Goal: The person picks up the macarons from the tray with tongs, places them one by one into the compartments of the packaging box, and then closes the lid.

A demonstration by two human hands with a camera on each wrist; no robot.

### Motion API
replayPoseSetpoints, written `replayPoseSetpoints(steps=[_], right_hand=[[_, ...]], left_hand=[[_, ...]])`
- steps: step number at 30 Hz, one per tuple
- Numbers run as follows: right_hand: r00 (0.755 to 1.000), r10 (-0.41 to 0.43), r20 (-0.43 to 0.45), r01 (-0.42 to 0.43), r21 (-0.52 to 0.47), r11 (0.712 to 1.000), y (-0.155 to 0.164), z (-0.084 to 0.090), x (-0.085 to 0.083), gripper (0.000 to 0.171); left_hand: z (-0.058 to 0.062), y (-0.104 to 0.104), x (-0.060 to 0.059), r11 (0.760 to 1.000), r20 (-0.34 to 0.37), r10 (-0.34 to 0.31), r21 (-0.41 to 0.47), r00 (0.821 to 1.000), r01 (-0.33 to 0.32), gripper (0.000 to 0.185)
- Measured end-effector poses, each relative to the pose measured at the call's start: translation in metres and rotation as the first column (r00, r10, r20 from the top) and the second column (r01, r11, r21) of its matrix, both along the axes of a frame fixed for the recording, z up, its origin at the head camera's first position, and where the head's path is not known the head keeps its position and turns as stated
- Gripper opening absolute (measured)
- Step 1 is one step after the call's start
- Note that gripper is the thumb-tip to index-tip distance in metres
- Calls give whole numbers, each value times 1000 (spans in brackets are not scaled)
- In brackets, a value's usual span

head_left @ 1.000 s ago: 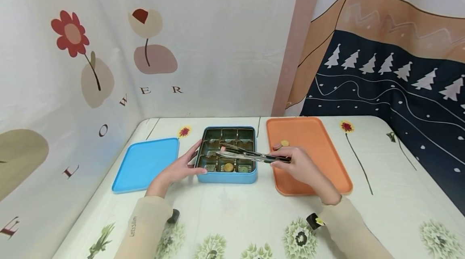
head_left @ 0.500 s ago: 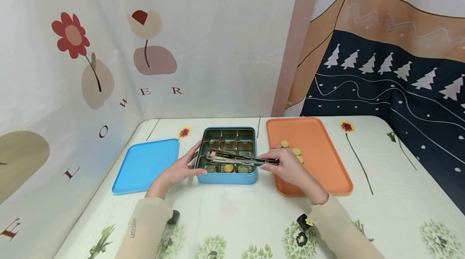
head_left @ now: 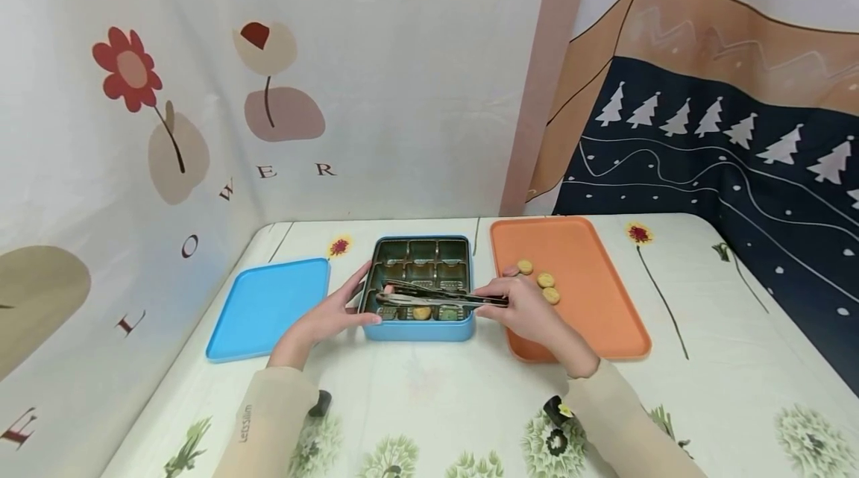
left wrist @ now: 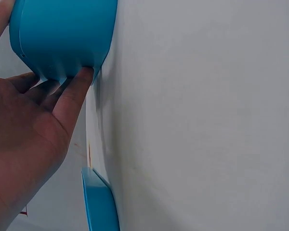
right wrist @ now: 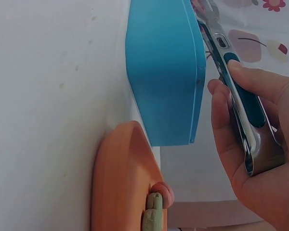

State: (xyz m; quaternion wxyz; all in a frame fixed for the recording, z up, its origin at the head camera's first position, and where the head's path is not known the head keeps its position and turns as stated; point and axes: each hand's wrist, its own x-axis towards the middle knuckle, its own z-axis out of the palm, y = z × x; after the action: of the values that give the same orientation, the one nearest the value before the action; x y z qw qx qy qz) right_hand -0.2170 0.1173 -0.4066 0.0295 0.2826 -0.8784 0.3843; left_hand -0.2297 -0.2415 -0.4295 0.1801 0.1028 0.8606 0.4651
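My right hand (head_left: 530, 310) pinches the tongs (head_left: 436, 297) over the blue tin's (head_left: 419, 329) six o'clock row, so I should lower gently while my left hand (head_left: 329, 314), fingers straight, steadies its nine o'clock wall.

In the head view the tips of the tongs (head_left: 436, 297) are too small to show whether they hold anything, and they cover part of the near compartments of the blue tin (head_left: 419, 329). What fills those compartments besides one round yellow biscuit (head_left: 421, 311) cannot be made out. The right hand (head_left: 526, 308) hides the near left part of the orange tray (head_left: 604, 314).

In the left wrist view the tin (left wrist: 62, 38) is cut off at the upper left, and the left hand (left wrist: 24, 144) runs off the left edge. The blue lid (left wrist: 98, 202) is cropped at the bottom.

In the right wrist view the tongs' tips leave the top edge, and the biscuits (right wrist: 156, 204) on the tray are seen edge-on, so their number is unclear.
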Motion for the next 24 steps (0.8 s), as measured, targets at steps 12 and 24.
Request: replayPoseSetpoints(steps=[12,24], right_hand=[[1000,10,7,-10,19,1000,-4,-3,-2,28],[998,-25,51,27,-40,999,-2,-1,2,32]], left_hand=[[0,1,1,1000,-17,-2,-6,1000,2,104],[0,1,1,1000,-1,7,8,1000,-7,104]])
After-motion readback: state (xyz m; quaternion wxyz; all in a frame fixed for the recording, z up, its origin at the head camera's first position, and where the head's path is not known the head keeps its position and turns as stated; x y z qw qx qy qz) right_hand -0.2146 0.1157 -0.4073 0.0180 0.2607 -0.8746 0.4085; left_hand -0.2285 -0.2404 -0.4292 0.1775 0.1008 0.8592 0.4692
